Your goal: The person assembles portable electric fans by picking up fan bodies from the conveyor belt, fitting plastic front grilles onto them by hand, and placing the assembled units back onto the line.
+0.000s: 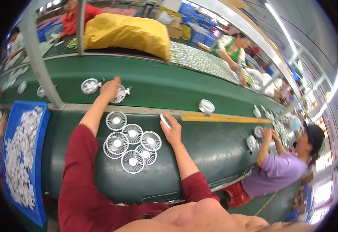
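Note:
My left hand (109, 89) reaches onto the far green belt, its fingers closed at a small white fan (120, 94) with a ribbed round cage. Most of those fingertips are hidden. Just left of it lies another white fan (89, 86). My right hand (172, 130) is above the near dark green surface, closed on a white rounded part (165, 120) seen nearly edge-on. Between my forearms several white round fan grilles (132, 133) with spoked rims lie flat, some overlapping.
A blue tray (45, 154) full of small white parts stands at left. A metal post (45, 65) rises beside the belt (157, 83). A yellow strip (223, 118) runs along the divider near a white fan (206, 106). At right a co-worker in purple (279, 164) handles white parts.

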### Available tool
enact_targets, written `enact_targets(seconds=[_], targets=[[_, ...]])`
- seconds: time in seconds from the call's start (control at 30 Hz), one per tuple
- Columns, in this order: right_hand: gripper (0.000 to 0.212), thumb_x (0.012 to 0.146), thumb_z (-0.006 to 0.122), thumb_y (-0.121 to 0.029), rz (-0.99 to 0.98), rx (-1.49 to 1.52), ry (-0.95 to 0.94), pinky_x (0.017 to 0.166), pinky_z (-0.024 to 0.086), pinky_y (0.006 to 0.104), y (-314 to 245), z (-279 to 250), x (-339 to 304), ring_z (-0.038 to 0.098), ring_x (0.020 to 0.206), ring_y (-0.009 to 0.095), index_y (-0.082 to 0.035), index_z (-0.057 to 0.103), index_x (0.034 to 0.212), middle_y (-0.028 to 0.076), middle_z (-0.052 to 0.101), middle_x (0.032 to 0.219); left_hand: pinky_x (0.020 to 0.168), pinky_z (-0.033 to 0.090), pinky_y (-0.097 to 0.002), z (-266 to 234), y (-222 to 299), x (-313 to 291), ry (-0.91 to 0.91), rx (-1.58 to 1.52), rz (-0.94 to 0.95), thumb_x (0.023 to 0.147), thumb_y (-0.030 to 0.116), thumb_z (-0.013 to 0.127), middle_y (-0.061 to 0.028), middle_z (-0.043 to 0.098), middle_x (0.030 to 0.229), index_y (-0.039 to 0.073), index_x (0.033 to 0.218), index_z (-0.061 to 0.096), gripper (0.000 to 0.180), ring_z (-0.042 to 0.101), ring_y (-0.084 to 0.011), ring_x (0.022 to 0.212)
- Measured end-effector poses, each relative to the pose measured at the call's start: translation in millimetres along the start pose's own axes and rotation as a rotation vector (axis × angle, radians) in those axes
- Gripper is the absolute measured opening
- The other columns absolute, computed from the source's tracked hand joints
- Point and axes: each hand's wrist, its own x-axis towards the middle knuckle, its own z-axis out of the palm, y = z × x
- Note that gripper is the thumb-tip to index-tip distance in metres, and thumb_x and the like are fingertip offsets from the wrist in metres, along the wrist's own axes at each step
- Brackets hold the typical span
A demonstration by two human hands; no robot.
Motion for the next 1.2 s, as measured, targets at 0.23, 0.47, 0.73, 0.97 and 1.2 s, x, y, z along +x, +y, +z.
enact_targets(seconds=[0.23,0.47,0.73,0.97,1.2], targets=[[0.026,0.085,0.07,-0.014,0.176,0.026,0.178,0.075,0.052,0.032,9,-25,11,0.069,0.081,0.023,0.0,0.068,0.107,0.015,0.071,0.092,0.069,0.05,-0.0338,29,23,-58,0.178,-1.244,-0.357,0.1,0.025,0.05,-0.0084,0.069,0.089,0.0,0.102,0.065,0.029,0.067,-0.0204,0.084],[0.034,0.085,0.067,-0.003,0.332,0.665,0.164,0.08,0.051,0.0261,-74,-6,43,0.062,0.089,0.011,-0.002,0.061,0.118,0.005,0.067,0.102,0.089,0.056,-0.0419,-3,72,-116,0.062,-1.976,-0.402,0.102,0.029,0.047,-0.011,0.064,0.117,0.004,0.124,0.053,0.034,0.064,-0.0234,0.107],[0.035,0.08,0.069,-0.006,-0.178,0.072,0.168,0.085,0.051,0.0335,-118,28,46,0.064,0.098,0.026,-0.003,0.063,0.115,0.013,0.064,0.111,0.096,0.05,-0.0441,-25,119,-135,-0.396,-2.288,-0.435,0.097,0.033,0.055,-0.01,0.063,0.12,0.005,0.123,0.057,0.037,0.061,-0.0243,0.112],[0.063,0.079,0.07,-0.031,-0.375,0.046,-0.202,0.105,0.037,0.0461,-122,31,43,0.045,0.124,0.038,-0.006,0.053,0.134,0.018,0.049,0.136,0.089,0.053,-0.0411,-32,115,-134,-0.375,-2.277,-0.484,0.101,0.036,0.048,-0.0069,0.065,0.113,0.009,0.118,0.058,0.033,0.064,-0.0214,0.103],[0.074,0.089,0.059,-0.038,-0.198,0.221,-0.169,0.113,0.028,0.0423,-112,47,32,0.035,0.136,0.038,0.0,0.033,0.147,0.023,0.034,0.148,0.092,0.048,-0.0353,-38,144,-141,0.105,-1.978,-0.308,0.104,0.03,0.044,-0.0059,0.058,0.117,0.008,0.122,0.051,0.029,0.059,-0.0185,0.107]])
